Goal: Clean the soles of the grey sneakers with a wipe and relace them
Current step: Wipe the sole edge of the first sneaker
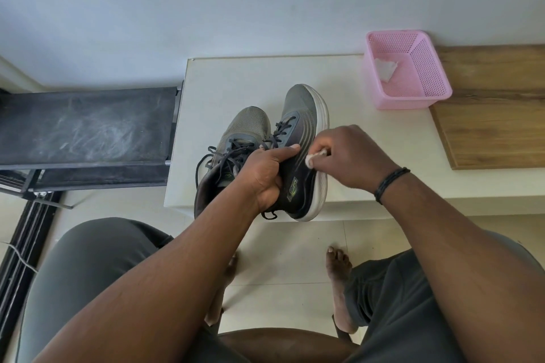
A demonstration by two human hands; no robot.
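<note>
Right now the left hand [267, 177] is curled round the collar of a grey knit sneaker with a thick white sole [298, 150], thumb lying along its dark side panel and the other fingers tucked inside or behind the opening. That shoe is tipped on its side, sole facing right, its heel hanging over the near edge of the low white table [368, 138]. The right hand [351, 156], a black cord bracelet [390, 184] at its wrist, has its fingers bent tight, pinching a small crumpled white wipe [315, 156] against the shoe's side just above the sole's edge. A second grey knit sneaker [236, 144] stands upright just beside the first, touching it, dark laces loose. Farther back on the right, a pink perforated plastic basket [413, 91] holds a scrap of white tissue [385, 69]. A dusty black fabric shelf [85, 127] stands left of the table.
</note>
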